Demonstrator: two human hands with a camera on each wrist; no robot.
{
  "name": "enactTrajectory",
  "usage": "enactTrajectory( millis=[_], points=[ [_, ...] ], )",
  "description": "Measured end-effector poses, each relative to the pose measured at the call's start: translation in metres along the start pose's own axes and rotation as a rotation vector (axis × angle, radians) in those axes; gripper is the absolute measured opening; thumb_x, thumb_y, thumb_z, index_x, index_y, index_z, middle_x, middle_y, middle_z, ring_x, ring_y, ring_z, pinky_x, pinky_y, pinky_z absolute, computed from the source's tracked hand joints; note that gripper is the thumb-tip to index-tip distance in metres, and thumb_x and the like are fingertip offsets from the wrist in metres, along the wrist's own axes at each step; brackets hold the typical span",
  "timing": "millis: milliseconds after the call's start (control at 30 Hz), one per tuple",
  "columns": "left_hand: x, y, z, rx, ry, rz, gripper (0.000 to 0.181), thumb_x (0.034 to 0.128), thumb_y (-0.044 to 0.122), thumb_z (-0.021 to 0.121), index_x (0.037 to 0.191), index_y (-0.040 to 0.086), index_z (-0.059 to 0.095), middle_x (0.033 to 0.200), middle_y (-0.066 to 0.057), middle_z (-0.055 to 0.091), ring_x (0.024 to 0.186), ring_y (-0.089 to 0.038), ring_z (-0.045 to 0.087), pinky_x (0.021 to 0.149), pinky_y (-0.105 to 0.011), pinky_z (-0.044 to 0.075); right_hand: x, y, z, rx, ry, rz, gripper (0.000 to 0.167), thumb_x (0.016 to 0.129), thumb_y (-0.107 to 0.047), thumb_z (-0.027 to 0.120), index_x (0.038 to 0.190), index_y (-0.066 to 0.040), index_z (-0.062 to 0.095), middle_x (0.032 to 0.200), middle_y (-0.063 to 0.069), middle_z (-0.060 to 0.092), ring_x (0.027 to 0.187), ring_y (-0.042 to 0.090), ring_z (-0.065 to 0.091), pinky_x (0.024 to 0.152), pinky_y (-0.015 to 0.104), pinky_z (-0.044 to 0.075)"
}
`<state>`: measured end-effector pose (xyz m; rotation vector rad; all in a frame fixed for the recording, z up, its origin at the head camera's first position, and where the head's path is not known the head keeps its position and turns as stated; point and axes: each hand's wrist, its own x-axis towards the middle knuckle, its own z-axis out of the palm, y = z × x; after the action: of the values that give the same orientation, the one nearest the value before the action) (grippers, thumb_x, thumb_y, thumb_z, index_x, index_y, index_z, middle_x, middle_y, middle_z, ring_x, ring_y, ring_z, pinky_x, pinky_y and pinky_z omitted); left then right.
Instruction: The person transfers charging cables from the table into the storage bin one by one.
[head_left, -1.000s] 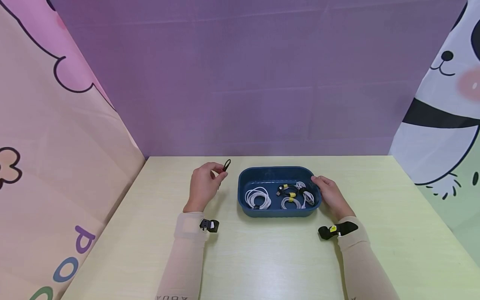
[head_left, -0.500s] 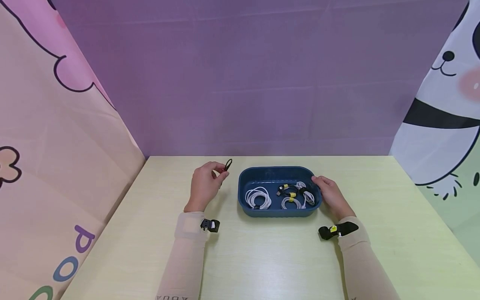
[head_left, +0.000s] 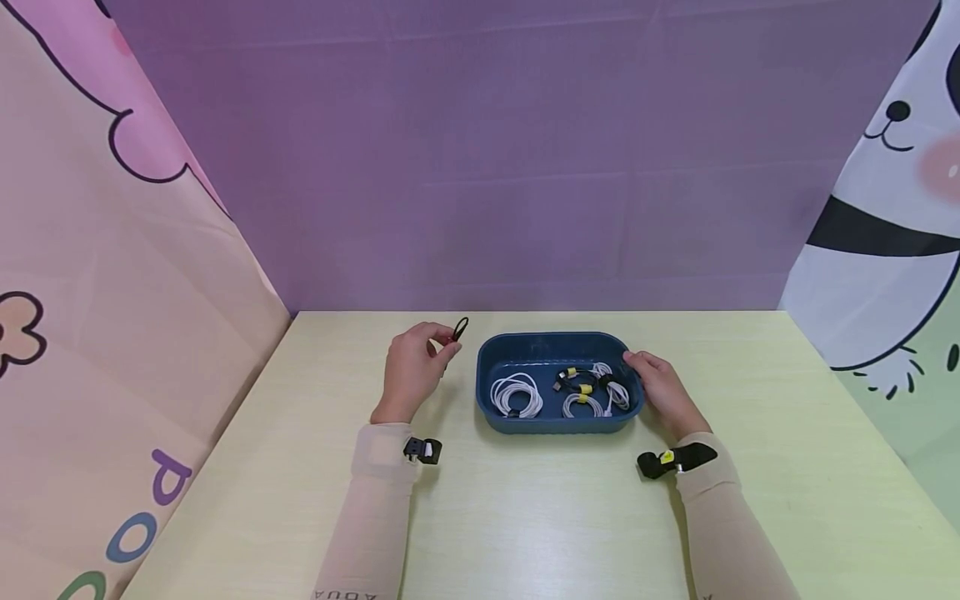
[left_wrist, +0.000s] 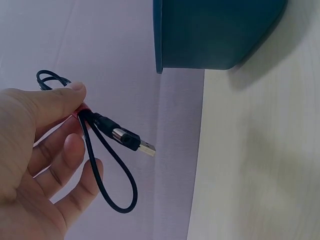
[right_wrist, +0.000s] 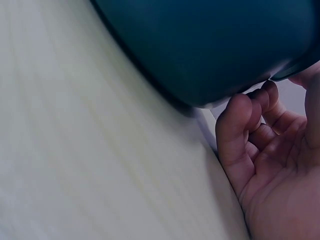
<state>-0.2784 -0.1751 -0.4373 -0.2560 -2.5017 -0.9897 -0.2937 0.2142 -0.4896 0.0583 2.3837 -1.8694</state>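
My left hand (head_left: 412, 371) pinches a short black USB cable (left_wrist: 131, 175) between thumb and forefinger, left of the bin and above the table. A red tie (left_wrist: 82, 109) bundles the cable, and its metal plug points away from the fingers in the left wrist view. At the right end of the dark blue plastic bin (head_left: 558, 426), my right hand (head_left: 663, 392) grips the rim, thumb on top and fingers curled below. Inside the bin lie a white coiled cable (head_left: 516, 396) at the left, and at the right a black cable (head_left: 581, 382) with yellow ties beside white cables (head_left: 617, 393).
The bin stands on a pale wooden table (head_left: 525, 508). Behind the table's far edge hangs a purple cloth (head_left: 465, 167). Printed cartoon panels close off the left side (head_left: 112, 275) and the right side (head_left: 877, 217).
My left hand has shifted slightly to the right, toward the bin, with the black USB cable in its pinch. My right hand and the bin have stayed in place.
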Motion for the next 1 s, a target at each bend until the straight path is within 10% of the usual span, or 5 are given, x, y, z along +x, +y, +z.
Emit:
enactTrajectory(
  millis=[1000],
  points=[
    [-0.0003, 0.0030, 0.0006, 0.006, -0.001, 0.003, 0.020, 0.0916, 0.017, 0.078, 0.110, 0.010, 0.077, 0.098, -0.006, 0.075, 0.071, -0.019, 0.055, 0.061, -0.029, 0.041, 0.0019, 0.0024, -0.0005, 0.022, -0.001, 0.002, 0.038, 0.106, -0.047, 0.051, 0.098, -0.010, 0.058, 0.081, -0.010, 0.048, 0.087, 0.007, 0.048, 0.082, 0.024, 0.039]
  ],
)
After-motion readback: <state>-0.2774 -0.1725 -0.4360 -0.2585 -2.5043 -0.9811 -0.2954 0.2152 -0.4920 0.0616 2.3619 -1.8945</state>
